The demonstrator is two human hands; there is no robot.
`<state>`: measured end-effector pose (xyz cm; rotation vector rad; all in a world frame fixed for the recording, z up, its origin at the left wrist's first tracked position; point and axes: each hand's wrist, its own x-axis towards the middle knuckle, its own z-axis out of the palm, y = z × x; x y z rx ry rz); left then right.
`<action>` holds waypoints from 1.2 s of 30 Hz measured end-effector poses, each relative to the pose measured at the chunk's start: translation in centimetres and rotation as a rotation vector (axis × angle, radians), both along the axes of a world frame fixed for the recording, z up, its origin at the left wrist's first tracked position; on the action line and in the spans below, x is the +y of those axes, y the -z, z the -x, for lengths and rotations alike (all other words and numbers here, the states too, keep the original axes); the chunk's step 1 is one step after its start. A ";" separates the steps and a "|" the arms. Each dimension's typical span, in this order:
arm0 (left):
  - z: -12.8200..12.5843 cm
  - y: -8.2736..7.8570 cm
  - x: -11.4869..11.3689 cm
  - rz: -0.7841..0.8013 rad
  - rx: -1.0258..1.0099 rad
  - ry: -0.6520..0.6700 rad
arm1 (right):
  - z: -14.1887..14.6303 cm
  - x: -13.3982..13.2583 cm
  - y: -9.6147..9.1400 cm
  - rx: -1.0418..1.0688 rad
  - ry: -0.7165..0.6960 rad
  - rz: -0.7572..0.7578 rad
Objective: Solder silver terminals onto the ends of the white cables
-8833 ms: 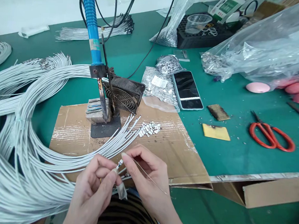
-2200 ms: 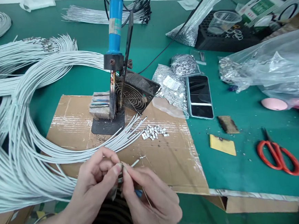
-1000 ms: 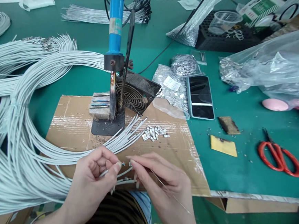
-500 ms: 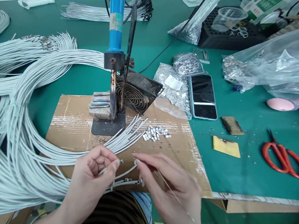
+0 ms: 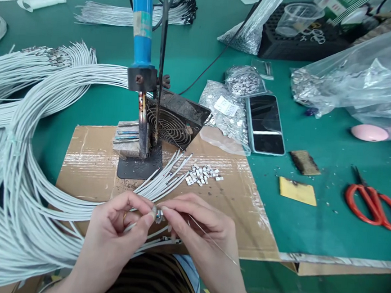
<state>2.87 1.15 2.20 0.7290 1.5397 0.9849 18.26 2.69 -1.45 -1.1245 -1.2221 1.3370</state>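
Low over the cardboard, my left hand pinches a white cable close to its end between thumb and forefinger. My right hand is closed too, its thumb and forefinger on a small silvery connector that meets the cable end; the fingertips partly hide the joint. A thin wire runs through the right fingers and trails across the back of that hand. Under the hands lie more white cable ends. Beyond them are a fan of stripped cables and a small heap of metal connectors.
A blue-handled soldering iron stands upright in a clamp beside a small black fan. Coiled white cables fill the left. On the right lie a phone, a yellow sponge, red scissors and plastic bags.
My right hand has moved left, bringing the small connector against the cable end in my left hand. The gap between the fingertips has closed. The view has shifted slightly.
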 end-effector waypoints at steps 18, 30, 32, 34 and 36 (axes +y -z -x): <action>0.0 0.2 0.7 -0.008 -0.055 -0.016 | 0.0 0.6 0.8 0.037 -0.012 -0.006; 0.6 1.3 1.3 -0.107 -0.004 0.022 | 0.0 0.0 1.0 -0.208 0.006 -0.132; 0.6 1.3 1.5 -0.090 0.021 -0.015 | -0.1 -0.3 1.2 -0.249 0.029 -0.120; 0.5 1.2 1.8 -0.056 0.030 -0.066 | -0.1 -0.4 1.5 -0.277 0.074 -0.107; 0.6 1.0 2.1 -0.041 0.014 -0.087 | -0.1 -0.3 1.6 -0.322 0.112 -0.113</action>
